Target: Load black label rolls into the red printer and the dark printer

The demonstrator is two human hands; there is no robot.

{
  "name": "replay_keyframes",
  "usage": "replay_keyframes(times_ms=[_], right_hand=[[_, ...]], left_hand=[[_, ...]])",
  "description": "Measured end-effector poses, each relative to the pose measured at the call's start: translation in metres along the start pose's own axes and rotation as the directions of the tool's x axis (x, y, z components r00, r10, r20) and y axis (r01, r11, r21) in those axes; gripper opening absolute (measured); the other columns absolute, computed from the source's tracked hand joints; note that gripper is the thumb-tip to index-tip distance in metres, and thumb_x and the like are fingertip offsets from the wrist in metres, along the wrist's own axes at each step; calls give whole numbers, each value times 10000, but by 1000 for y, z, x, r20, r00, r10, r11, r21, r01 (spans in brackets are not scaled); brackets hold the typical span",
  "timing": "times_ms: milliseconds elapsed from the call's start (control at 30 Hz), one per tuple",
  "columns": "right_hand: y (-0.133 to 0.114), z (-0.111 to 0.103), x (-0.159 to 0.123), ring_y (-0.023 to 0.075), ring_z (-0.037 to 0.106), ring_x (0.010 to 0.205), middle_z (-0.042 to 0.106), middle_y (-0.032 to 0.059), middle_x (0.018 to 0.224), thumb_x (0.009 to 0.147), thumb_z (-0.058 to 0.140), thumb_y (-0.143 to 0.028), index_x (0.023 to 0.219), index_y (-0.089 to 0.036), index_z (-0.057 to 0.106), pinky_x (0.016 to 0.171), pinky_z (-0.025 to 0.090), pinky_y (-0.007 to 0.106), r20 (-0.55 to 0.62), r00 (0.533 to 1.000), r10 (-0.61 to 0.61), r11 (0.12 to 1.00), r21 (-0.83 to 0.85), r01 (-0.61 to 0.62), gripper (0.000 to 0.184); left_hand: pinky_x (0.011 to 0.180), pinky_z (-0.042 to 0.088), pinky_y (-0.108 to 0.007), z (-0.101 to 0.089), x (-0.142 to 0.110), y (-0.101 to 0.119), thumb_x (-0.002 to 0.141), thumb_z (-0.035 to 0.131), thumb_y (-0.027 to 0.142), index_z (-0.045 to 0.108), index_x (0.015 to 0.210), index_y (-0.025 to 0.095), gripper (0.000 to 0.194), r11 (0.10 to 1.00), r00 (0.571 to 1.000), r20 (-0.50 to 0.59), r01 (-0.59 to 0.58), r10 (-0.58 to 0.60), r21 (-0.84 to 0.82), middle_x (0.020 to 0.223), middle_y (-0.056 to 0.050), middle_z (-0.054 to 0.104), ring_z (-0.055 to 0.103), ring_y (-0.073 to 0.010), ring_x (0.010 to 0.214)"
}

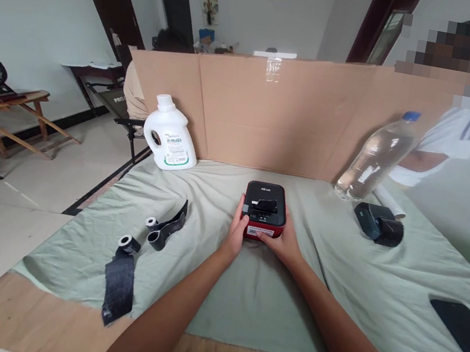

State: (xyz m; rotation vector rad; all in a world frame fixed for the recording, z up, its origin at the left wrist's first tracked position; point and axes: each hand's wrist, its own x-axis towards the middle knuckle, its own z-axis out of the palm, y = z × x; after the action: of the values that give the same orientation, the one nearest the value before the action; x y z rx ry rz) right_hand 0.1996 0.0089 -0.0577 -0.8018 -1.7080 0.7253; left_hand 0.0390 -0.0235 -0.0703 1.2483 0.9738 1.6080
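Near the middle of the cloth-covered table is a small black-and-red box-shaped device (264, 196), which looks like a label printer. A dark strip lies across its top and a white label sits on its red front. My left hand (236, 230) grips its left side, with the thumb at the front corner. My right hand (284, 242) holds the right side, its thumb pressed on the front label. Whether the device rests on the cloth or is slightly raised, I cannot tell. To the left lie partly unrolled black ribbon rolls (121, 280) with white cores.
A white detergent jug (172, 141) and a tilted clear bottle (378, 159) with a blue cap stand before a cardboard screen (268, 115). At right are a black device (374, 223) and a dark phone-like slab (461, 337). Another person (465, 132) is behind at right.
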Motion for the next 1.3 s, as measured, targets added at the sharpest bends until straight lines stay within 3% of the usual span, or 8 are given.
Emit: replay_keyframes(times_ms=[500,700,1300], right_hand=[[-2,-1,-11,398,615,1213,643,161,1329,723,848,-459,1467,-212,451,1049,481,597,-28,999,20,986,-166,-24,879],[-1,1,-10,390,633,1169,661,154,1286,736,838,-490,1476,-203,440,1009,512,579,-1,999,38,992,-123,-38,888],[12,-2,-21,398,505,1317,514,186,1423,747,806,-564,1575,-216,284,1093,425,611,-24,997,78,957,-278,-82,1038]], left_hand=[[1294,151,-330,-5,-13,5,1006,458,468,214,1630,280,696,998,998,35,41,-43,45,1713,2,173,147,-194,1584],[1300,141,-360,-4,-13,8,1001,473,487,226,1623,288,698,997,999,16,38,-39,63,1711,1,185,139,-211,1585],[1291,179,-372,-3,-9,3,988,517,474,374,1564,309,616,999,999,-30,-10,12,52,1670,-3,309,238,-240,1560]])
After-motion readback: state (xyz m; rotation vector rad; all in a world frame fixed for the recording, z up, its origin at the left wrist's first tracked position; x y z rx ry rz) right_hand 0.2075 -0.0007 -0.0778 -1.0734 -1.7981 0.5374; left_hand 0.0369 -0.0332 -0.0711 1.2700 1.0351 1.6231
